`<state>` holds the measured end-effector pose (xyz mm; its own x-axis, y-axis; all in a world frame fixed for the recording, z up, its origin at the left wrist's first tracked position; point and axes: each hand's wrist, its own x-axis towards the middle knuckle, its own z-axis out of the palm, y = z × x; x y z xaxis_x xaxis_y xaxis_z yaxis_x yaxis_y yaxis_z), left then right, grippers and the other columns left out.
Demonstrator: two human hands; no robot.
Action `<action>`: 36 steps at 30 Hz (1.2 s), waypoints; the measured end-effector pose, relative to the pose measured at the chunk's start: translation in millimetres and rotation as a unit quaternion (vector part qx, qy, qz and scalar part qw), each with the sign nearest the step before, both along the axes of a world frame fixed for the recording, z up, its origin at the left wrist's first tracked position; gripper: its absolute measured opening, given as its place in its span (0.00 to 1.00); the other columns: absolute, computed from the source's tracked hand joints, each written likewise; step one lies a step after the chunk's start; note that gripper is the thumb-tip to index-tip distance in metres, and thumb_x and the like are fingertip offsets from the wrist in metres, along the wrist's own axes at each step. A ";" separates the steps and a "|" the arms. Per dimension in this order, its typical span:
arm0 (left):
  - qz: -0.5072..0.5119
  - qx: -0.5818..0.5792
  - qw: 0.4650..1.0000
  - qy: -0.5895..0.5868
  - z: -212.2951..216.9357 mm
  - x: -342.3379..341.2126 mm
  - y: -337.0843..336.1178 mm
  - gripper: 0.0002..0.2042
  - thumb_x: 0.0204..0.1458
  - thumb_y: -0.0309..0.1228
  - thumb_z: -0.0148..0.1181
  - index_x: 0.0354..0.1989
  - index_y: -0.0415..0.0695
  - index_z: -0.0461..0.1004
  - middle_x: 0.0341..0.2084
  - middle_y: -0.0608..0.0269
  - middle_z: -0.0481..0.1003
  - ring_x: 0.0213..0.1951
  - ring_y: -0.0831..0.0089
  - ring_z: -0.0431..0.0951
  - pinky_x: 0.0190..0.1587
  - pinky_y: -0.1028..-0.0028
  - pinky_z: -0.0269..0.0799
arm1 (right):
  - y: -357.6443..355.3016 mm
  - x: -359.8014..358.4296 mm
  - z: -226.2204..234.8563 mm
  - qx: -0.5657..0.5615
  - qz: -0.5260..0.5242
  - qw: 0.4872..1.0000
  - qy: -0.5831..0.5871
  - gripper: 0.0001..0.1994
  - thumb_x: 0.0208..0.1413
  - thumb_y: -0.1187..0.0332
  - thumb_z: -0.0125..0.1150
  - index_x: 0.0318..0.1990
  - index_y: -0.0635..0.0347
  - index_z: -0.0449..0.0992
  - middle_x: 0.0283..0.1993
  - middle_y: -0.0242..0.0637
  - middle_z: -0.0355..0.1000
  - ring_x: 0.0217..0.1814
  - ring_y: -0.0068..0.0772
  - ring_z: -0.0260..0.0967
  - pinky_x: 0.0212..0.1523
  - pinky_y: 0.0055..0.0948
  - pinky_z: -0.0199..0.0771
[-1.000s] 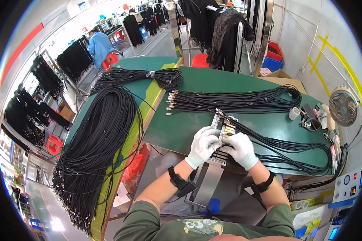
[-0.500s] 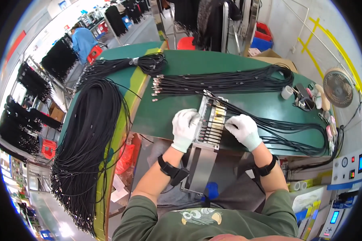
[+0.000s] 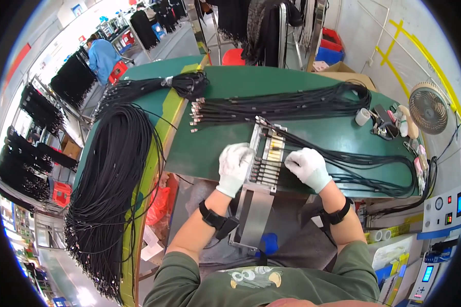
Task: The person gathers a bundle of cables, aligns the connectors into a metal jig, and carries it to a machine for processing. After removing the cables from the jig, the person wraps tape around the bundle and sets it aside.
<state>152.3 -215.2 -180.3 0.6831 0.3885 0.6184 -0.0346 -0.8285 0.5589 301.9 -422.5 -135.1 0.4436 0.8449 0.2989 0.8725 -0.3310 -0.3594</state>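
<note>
A metal jig [image 3: 267, 153] lies at the front edge of the green table [image 3: 312, 92], with several black cables clamped side by side in it. My left hand [image 3: 234, 165], in a white glove, rests on the jig's left side with its fingers curled against the cable ends. My right hand [image 3: 307, 167], also gloved, presses on the cables just right of the jig. The black cables [image 3: 374, 163] run from the jig to the right across the table. A flat metal plate [image 3: 253, 215] hangs from the jig down toward my lap.
A row of finished black cables [image 3: 281, 106] lies behind the jig. A thick bundle of cables [image 3: 110, 174] hangs over the left table. A small fan [image 3: 428, 108], tape roll [image 3: 362, 116] and tools sit at the right. A person in blue [image 3: 103, 57] works far left.
Both hands have stayed at the jig; my left hand has shifted slightly onto its left edge. The view has tilted a little as my head moved.
</note>
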 end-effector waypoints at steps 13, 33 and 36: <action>-0.087 0.122 0.985 0.088 0.6 -4.2 -26.8 0.12 0.50 0.40 0.67 0.42 0.54 0.85 0.43 0.55 0.75 0.52 0.51 0.71 0.58 0.55 0.67 | 4.6 23.8 -22.6 0.041 -0.058 0.988 -0.134 0.09 0.50 0.54 0.67 0.30 0.45 0.80 0.31 0.30 0.75 0.40 0.38 0.73 0.40 0.39 0.71; -0.058 -0.010 0.998 -0.021 10.6 13.1 -18.2 0.06 0.53 0.31 0.66 0.33 0.42 0.78 0.44 0.55 0.77 0.53 0.54 0.73 0.58 0.61 0.67 | -2.1 21.6 -10.9 0.059 0.042 0.996 -0.049 0.09 0.49 0.58 0.68 0.32 0.48 0.78 0.29 0.29 0.75 0.38 0.39 0.71 0.41 0.39 0.68; -0.095 -0.011 0.995 0.031 15.9 9.0 -27.3 0.06 0.53 0.30 0.66 0.32 0.41 0.78 0.45 0.55 0.78 0.55 0.54 0.72 0.58 0.62 0.68 | 5.9 2.7 -2.7 0.122 0.074 0.989 -0.039 0.09 0.49 0.58 0.68 0.34 0.49 0.79 0.29 0.30 0.75 0.38 0.40 0.72 0.42 0.38 0.68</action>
<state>161.3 -242.5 -164.4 0.7822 0.2621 0.5652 -0.1544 -0.7974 0.5834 304.6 -416.6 -137.8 0.2889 0.7975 0.5297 0.9330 -0.1104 -0.3426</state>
